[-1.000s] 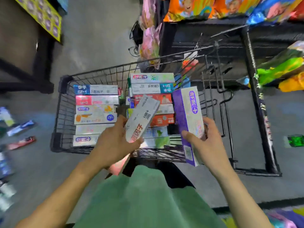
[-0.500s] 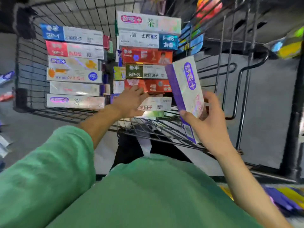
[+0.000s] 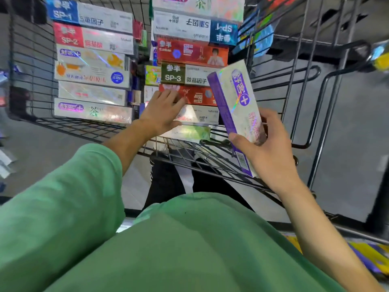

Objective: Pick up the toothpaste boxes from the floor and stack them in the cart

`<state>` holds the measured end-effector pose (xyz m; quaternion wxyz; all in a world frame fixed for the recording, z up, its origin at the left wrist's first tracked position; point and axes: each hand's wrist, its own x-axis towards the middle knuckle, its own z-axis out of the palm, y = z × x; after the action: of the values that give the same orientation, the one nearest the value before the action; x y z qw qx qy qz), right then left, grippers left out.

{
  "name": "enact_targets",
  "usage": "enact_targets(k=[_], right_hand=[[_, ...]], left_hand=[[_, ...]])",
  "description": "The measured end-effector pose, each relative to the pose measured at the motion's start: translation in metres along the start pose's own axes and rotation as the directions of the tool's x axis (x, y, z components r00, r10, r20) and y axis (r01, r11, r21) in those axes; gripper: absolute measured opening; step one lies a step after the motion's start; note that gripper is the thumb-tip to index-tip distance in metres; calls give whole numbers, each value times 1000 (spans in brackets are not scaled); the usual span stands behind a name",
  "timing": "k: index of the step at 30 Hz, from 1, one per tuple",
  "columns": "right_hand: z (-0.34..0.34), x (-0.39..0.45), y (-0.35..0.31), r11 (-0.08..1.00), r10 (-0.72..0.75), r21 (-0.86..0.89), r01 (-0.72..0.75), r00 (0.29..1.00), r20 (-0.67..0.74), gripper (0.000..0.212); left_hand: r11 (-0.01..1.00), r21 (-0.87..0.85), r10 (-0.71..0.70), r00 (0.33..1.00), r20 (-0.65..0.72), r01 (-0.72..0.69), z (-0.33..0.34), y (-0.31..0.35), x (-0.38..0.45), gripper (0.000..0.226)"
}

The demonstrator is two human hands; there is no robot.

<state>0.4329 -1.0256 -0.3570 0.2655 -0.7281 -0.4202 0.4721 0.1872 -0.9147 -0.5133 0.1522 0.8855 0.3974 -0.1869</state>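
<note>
The cart holds two stacks of toothpaste boxes laid flat, labels up: a left stack and a right stack, close together with smaller items wedged in the gap between. The flat, aligned lay keeps each tier bearing squarely on the one beneath.

The left hand lies open, fingers straight, on the white box near the front of the right stack, apparently pressing it level; whether the hand has let go of it cannot be confirmed, as the palm covers that end.

The right hand grips a purple box by its lower end, held upright and tilted just beside the right stack, clear of the working hand. In my judgement it is next for placing.

A few boxes lie blurred on the floor at the left edge.
</note>
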Motion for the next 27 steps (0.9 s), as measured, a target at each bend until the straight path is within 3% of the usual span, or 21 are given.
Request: enact_targets(k=[6,11,14,18,27], right_hand=[[4,20,-5,932,-120,-322,164,981,150,61],[46,53,8,742,-122,-567,358,904,410,67],[79,69,22,588,-78,-644,489,827,557,72],[113,85,45,394,-9,-692,605,755,655,76],[139,103,71,214,-61,-715,665,740,670,77]], left_hand=[[937,-274,-256,958,-128,214,-18,-15,-36,64],[834,-474,-489,776,-398,283,-18,-32,-95,63],[836,-487,-494,734,-467,253,-9,-22,-116,64],[809,-496,-532,752,-390,315,2,-5,-118,67],[798,-420,-582,731,-356,432,1,-5,-116,70]])
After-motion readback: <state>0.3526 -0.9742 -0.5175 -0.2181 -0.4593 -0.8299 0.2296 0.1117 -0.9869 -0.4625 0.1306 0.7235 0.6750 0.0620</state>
